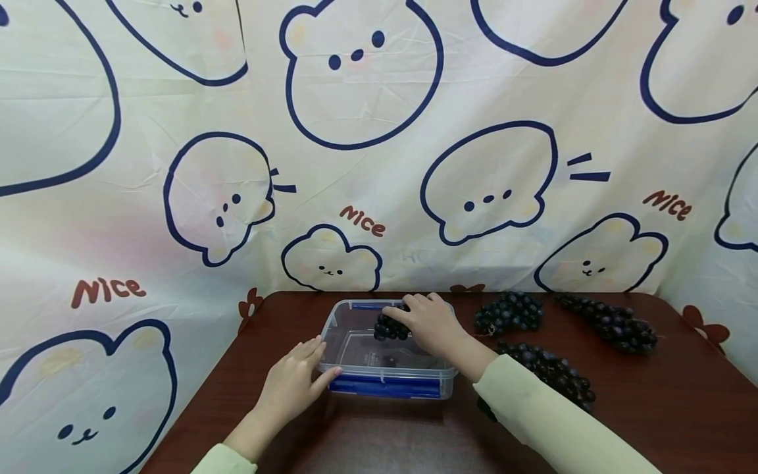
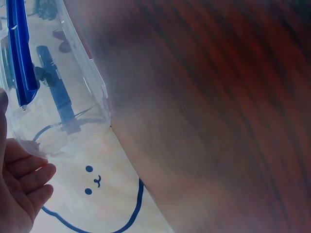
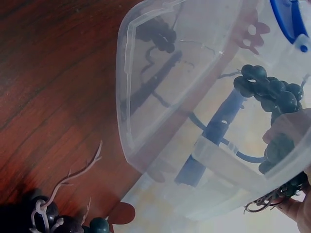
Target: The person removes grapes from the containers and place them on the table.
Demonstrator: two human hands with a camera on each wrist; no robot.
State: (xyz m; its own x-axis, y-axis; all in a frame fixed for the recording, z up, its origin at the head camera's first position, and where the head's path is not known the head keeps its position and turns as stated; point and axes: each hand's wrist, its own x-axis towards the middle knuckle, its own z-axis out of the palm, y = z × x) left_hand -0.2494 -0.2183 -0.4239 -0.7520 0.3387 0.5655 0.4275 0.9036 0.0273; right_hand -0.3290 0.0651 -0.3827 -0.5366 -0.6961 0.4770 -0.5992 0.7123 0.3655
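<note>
A clear plastic box (image 1: 385, 371) with blue latches stands on the table, its top uncovered. My right hand (image 1: 435, 324) grips a small bunch of dark grapes (image 1: 387, 327) over the box's right half. Through the box wall in the right wrist view, the bunch (image 3: 277, 94) hangs beside the fingers of my right hand (image 3: 291, 208). At the box's front left corner, my left hand (image 1: 294, 378) touches the side with nearly straight fingers, thumb apart near the front. The left wrist view shows the left hand's fingers (image 2: 36, 177) against the box corner (image 2: 80, 128).
To the right of the box lie more dark grape bunches: one at the back (image 1: 509, 313), one at the far right (image 1: 616, 324), and one partly under the right forearm (image 1: 553, 372). A patterned curtain (image 1: 355, 178) hangs behind the dark wooden table (image 1: 237, 395).
</note>
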